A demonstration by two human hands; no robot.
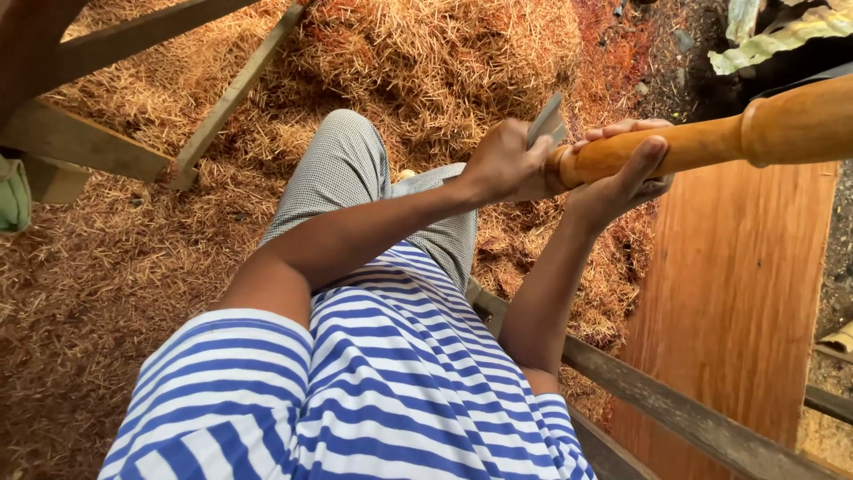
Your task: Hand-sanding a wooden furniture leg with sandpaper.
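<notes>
1. Here, the left hand (505, 164) is closed round a flat grey metal blade (546, 122), pressed against the turned wooden post (702, 138).
2. The right hand (622, 173) wraps the post's smooth, rounded orange shaft just beside the blade.
3. Below the post lie fibrous reddish-brown shavings (426, 62).
4. Right of them, under the post, stands a flat orange board (737, 293).

Turned post (711, 142): I see smooth orange-brown wood with a soft sheen.
Blade (546, 123): dull grey metal, matt, touching the post's end.
Board (737, 284): flat reddish wood, matt, below the post.
Shavings (418, 62): I read dry, rough, fibrous wood, left of the post.
Shirt (382, 382): soft striped cloth.
Rails (675, 413): weathered, rough grey wood.
</notes>
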